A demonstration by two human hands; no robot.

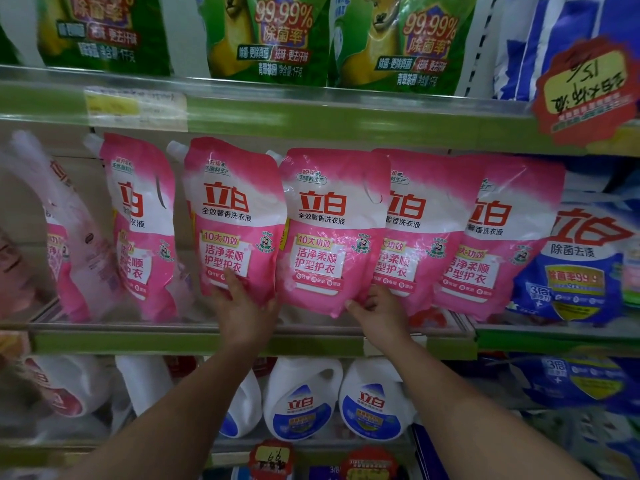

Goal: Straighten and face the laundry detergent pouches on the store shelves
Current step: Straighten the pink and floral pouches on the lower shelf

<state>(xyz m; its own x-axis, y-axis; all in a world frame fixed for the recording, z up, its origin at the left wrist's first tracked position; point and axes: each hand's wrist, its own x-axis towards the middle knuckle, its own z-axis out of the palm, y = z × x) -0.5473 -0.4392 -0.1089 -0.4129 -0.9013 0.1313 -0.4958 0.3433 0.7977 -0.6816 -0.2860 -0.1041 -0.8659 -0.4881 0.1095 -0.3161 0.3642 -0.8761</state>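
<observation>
A row of pink-and-white detergent pouches stands on the middle shelf [242, 341]. My left hand [242, 303] grips the bottom of one pouch [232, 216], which faces front and leans slightly right. My right hand [377, 306] pinches the lower right corner of the neighbouring pouch [332, 230], which overlaps the pouch [415, 230] behind it. Further right another pink pouch [495, 237] leans left. On the left, a pouch [142, 220] stands turned sideways, and a blurred one [59, 230] slumps.
Green pouches [273, 36] fill the shelf above. Blue pouches [581, 268] sit at the right of the middle shelf. White detergent jugs [301, 400] stand on the shelf below. A red price tag [585, 91] hangs at the upper right.
</observation>
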